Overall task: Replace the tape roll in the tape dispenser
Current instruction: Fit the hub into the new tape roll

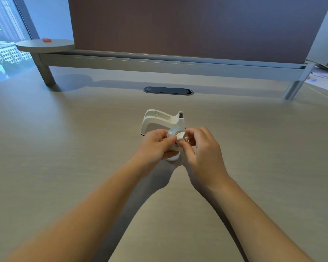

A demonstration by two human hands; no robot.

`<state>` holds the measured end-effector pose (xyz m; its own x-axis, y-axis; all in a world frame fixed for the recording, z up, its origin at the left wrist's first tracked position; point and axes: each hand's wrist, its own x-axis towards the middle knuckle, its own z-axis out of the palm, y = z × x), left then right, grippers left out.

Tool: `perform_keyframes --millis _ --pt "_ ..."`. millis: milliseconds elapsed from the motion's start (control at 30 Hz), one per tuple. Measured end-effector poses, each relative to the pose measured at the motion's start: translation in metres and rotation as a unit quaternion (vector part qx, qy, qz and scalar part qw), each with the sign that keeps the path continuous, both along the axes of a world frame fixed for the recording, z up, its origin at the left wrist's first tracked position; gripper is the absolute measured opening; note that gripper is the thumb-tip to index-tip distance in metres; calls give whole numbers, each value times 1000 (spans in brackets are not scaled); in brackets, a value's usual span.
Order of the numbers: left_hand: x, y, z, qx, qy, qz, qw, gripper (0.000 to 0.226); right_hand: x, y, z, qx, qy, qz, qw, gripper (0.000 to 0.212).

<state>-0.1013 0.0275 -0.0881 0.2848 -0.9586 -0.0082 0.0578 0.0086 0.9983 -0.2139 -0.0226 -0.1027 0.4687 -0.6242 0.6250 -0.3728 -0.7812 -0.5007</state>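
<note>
A clear round tape roll (173,133) is being pinched by the left hand (155,146) while a small white plastic hub (180,137) is being gripped at its core by the right hand (203,146); whether it is being inserted or withdrawn cannot be told. The empty white plastic tape dispenser (163,121) is standing just beyond on the desk (64,148), awaiting loading next.

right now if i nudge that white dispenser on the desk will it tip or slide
The white dispenser sits empty on a broad base, so it probably slides rather than tips. With no roll inside it, it is likely light. The smooth desk would offer little grip.

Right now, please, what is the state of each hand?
Left hand: closed on the tape roll.
Right hand: closed on the small white hub at the roll's centre.
</note>
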Motion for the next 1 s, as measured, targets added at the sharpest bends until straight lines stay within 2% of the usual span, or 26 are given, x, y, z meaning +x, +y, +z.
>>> perform_keyframes --millis 200,300,433,600,667,733,800,933,1000 --pt "5 4 9 28 9 -23 999 20 -6 0 7 -69 65 26 995 32" --pt "9 4 15 52 6 -41 998 18 -7 -1 7 -66 69 40 995 33" --pt "10 4 12 55 42 -51 996 20 -6 -1 5 -42 46 31 998 22" --pt "11 4 10 20 42 -62 997 21 -5 -1 10 126 -59 59 988 12" --pt "10 4 12 15 35 -68 997 21 -7 0 11 193 -110 49 974 18" --pt "9 4 13 16 30 -74 997 21 -9 0 12 294 -166 57 939 20" --pt "8 5 13 15 30 -79 996 20 -10 -2 11 394 -198 91 893 14" --pt "7 6 9 7 39 -66 997 13 -13 -5 10 474 -200 131 847 7" --pt "7 6 8 4 29 -61 998 7 -16 -6 10 503 -209 159 823 16"
